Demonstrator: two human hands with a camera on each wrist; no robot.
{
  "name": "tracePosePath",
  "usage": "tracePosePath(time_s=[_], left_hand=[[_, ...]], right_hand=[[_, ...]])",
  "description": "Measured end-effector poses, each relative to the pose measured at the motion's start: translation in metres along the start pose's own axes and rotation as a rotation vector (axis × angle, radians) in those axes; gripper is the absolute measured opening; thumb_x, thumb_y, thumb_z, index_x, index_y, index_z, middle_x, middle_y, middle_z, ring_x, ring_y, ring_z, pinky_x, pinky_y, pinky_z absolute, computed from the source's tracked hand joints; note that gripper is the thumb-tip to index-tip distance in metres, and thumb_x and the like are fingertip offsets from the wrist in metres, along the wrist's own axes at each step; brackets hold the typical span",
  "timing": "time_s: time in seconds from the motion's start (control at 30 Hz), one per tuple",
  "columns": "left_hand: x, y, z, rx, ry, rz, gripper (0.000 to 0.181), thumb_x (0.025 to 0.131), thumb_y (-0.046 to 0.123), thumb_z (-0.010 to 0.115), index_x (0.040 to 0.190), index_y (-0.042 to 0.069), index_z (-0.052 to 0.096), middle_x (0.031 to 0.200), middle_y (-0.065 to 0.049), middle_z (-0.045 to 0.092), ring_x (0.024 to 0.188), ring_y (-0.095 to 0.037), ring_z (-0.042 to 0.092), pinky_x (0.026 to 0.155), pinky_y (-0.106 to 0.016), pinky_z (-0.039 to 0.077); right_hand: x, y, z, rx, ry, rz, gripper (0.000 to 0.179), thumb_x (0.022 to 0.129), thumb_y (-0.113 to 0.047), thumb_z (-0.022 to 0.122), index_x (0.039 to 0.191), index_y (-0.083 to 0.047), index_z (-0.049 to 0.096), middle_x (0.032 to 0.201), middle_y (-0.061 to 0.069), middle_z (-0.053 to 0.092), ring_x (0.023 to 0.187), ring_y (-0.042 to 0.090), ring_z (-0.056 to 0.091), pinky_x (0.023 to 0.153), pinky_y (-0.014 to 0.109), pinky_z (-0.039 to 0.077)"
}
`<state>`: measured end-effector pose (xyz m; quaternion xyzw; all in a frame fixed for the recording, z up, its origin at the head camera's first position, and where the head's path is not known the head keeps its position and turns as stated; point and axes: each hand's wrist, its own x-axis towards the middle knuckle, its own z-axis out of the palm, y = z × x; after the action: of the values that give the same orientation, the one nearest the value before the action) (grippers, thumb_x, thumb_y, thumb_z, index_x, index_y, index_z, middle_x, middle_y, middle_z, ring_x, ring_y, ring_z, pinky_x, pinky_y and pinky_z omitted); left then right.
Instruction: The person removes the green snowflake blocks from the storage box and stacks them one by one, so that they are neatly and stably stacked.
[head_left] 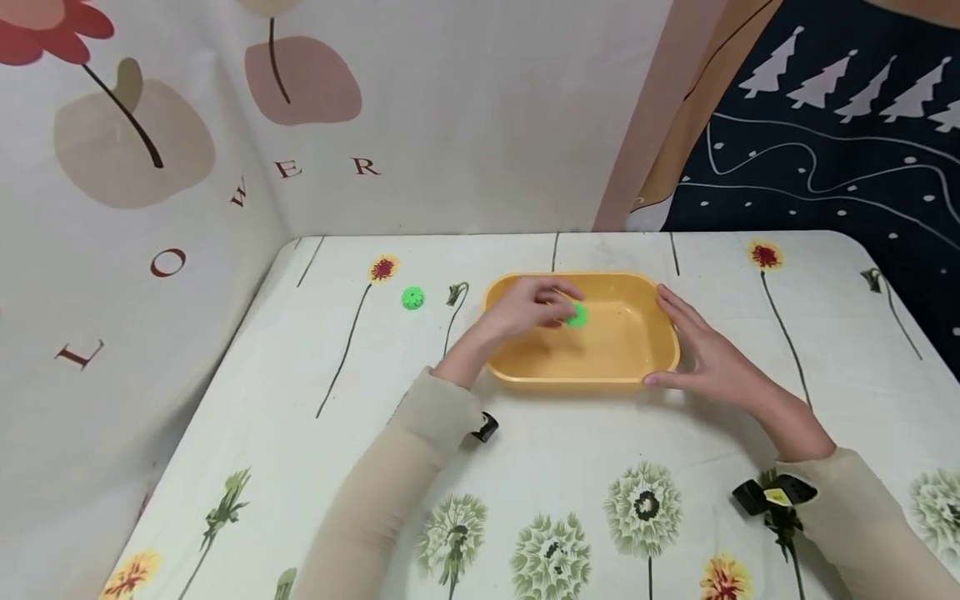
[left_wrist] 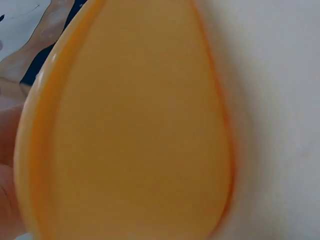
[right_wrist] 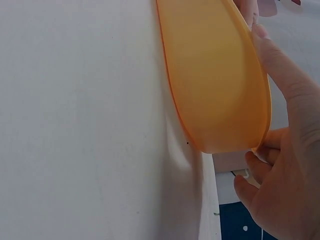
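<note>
A yellow-orange plastic tub [head_left: 615, 342] stands on the table, its side wall [left_wrist: 140, 125] filling much of the left wrist view. My left hand [head_left: 531, 305] reaches over the tub's left end with bent fingers. At its fingertips is a small bright green disc [head_left: 576, 315], which thumb and forefinger appear to pinch; the fingers partly cover it. Around the tub's right end, my right hand [head_left: 708, 354] grips the rim, thumb at the near corner and fingers at the far one. The right wrist view shows this hand [right_wrist: 285, 185] against the tub's wall [right_wrist: 215, 75].
A second green disc [head_left: 412, 298], round with a patterned face, lies on the table left of the tub. The white tablecloth [head_left: 570, 450] carries printed flowers. Behind the table hangs a pale printed cloth [head_left: 465, 117], with a dark tree-patterned cloth [head_left: 817, 158] at the right.
</note>
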<state>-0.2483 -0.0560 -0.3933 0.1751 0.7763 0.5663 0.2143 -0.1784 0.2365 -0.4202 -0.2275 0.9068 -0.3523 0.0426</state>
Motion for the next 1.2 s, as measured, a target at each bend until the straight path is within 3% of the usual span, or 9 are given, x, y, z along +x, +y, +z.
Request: tracePosePath(time_s=[0.1,0.23,0.37,0.5,0.6,0.73,0.9,1.2], left_hand=[[-0.008,0.0,-0.028,0.028,0.156,0.053,0.021,0.095,0.013,0.067,0.114,0.004,0.069,0.108,-0.016,0.075,0.092,-0.014,0.07,0.088,-0.034,0.058],[-0.022,-0.006,-0.074,0.119,0.346,0.046,0.021,0.096,0.016,0.067,0.113,0.003,0.069,0.11,-0.016,0.074,0.093,-0.015,0.069,0.087,-0.035,0.056],[-0.037,-0.024,-0.119,0.202,0.511,-0.061,0.023,0.098,0.019,0.065,0.115,0.005,0.069,0.113,-0.013,0.072,0.094,-0.015,0.068,0.088,-0.033,0.057],[-0.054,-0.047,-0.147,0.276,0.59,-0.201,0.024,0.1,0.02,0.061,0.118,0.006,0.069,0.115,-0.013,0.07,0.1,-0.021,0.068,0.09,-0.031,0.057],[-0.064,-0.061,-0.155,0.332,0.592,-0.281,0.025,0.1,0.02,0.06,0.119,0.007,0.069,0.115,-0.014,0.068,0.101,-0.024,0.066,0.084,-0.027,0.055],[-0.07,-0.071,-0.16,0.402,0.582,-0.327,0.025,0.099,0.022,0.062,0.117,0.008,0.072,0.111,-0.014,0.069,0.092,-0.021,0.062,0.073,-0.022,0.046],[-0.071,-0.078,-0.16,0.418,0.575,-0.345,0.024,0.098,0.021,0.063,0.115,0.008,0.072,0.104,-0.013,0.071,0.083,-0.018,0.06,0.068,-0.022,0.045],[-0.073,-0.084,-0.159,0.424,0.582,-0.367,0.026,0.099,0.025,0.062,0.115,0.007,0.071,0.112,-0.015,0.072,0.087,-0.018,0.067,0.069,-0.02,0.049]], right_hand=[[-0.001,0.0,0.001,0.007,0.0,0.002,0.113,0.077,-0.028,0.086,0.16,-0.008,0.013,0.17,0.009,0.006,0.148,0.051,0.02,0.107,0.077,0.025],[-0.002,-0.001,0.0,-0.002,0.0,0.001,0.113,0.077,-0.029,0.086,0.16,-0.007,0.013,0.169,0.01,0.006,0.147,0.052,0.021,0.107,0.076,0.026],[-0.003,-0.001,-0.002,-0.01,0.006,0.001,0.113,0.077,-0.029,0.086,0.16,-0.007,0.013,0.169,0.011,0.006,0.147,0.051,0.022,0.107,0.076,0.027],[-0.005,0.0,-0.003,-0.006,0.004,0.009,0.113,0.077,-0.029,0.086,0.16,-0.007,0.013,0.169,0.011,0.006,0.149,0.051,0.019,0.107,0.076,0.026],[-0.006,0.0,-0.002,-0.007,0.003,0.011,0.113,0.077,-0.029,0.086,0.16,-0.007,0.013,0.169,0.012,0.006,0.148,0.051,0.019,0.107,0.076,0.026],[-0.007,-0.001,-0.004,-0.013,-0.001,0.008,0.113,0.078,-0.029,0.086,0.16,-0.007,0.012,0.17,0.01,0.005,0.148,0.052,0.02,0.107,0.076,0.026],[-0.006,-0.003,-0.005,-0.016,-0.001,0.008,0.113,0.078,-0.03,0.086,0.16,-0.007,0.013,0.17,0.009,0.005,0.148,0.051,0.02,0.108,0.075,0.026],[-0.004,-0.002,-0.003,-0.008,-0.008,0.012,0.113,0.078,-0.03,0.086,0.16,-0.007,0.012,0.17,0.008,0.005,0.148,0.051,0.02,0.107,0.075,0.026]])
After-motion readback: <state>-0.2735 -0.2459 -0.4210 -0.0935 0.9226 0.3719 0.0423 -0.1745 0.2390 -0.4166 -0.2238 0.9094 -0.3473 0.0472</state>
